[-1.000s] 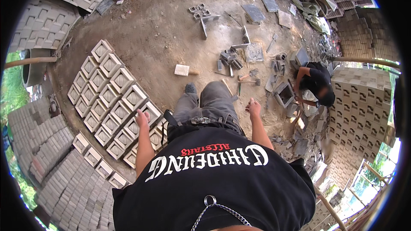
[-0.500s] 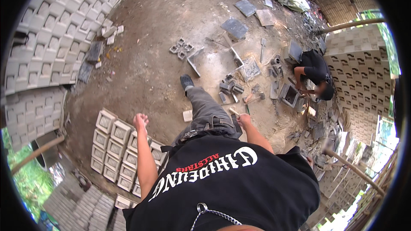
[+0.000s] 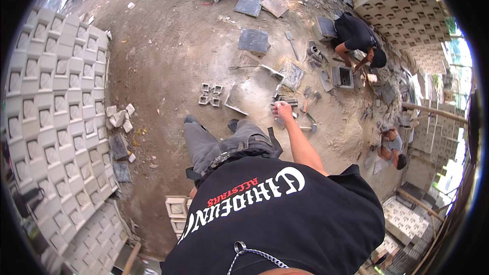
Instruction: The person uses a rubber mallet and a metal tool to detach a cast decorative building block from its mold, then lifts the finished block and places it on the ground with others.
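I see my right hand (image 3: pixel 281 109) swung out ahead of my hip, its fingers curled into a loose fist with nothing in it that I can make out. It hangs above the dirt floor (image 3: pixel 173 46), nearest a scatter of hammers and metal mould parts (image 3: pixel 300 106) lying just beyond it. My left hand is hidden behind my black shirt (image 3: pixel 285 219), so I cannot tell its state. A patterned concrete vent block (image 3: pixel 210 94) lies alone on the ground ahead of my grey-trousered legs, beside a flat square mould plate (image 3: pixel 238 100). Rows of cast blocks (image 3: pixel 46 112) cover the ground to my left. Ahead on the right, a person in black (image 3: pixel 356 33) crouches over a square mould box (image 3: pixel 343 77).
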